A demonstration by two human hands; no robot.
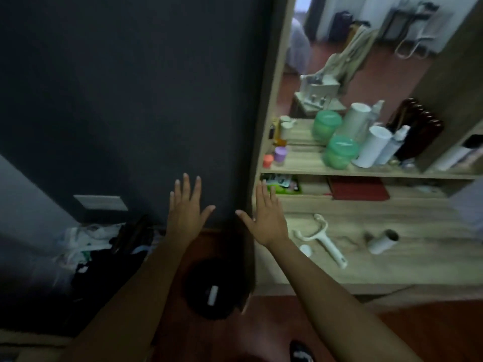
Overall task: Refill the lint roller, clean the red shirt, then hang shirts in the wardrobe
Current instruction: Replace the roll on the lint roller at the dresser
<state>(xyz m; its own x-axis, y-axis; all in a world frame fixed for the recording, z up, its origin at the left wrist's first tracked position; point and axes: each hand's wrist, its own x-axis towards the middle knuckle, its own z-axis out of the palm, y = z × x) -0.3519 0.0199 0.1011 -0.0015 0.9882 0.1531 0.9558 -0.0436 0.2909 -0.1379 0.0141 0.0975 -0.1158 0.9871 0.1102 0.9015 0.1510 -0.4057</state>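
Observation:
My left hand (186, 205) is stretched forward with its fingers spread, flat against the dark wardrobe door (125, 100). My right hand (264, 215) is also spread and holds nothing, at the door's right edge beside the wooden dresser. On the dresser top lie a white lint roller handle (322, 241) without a roll, a small white cap (305, 250) and a lint roll tube (383, 241) on its side. No red shirt shows clearly.
A wooden dresser (366, 273) with a mirror stands at right; its shelf holds green jars (339, 152), white bottles and small pots. A red flat item (358, 188) lies in the lower shelf. Clothes are piled at lower left (104, 246). A dark round bin (214, 288) sits on the floor.

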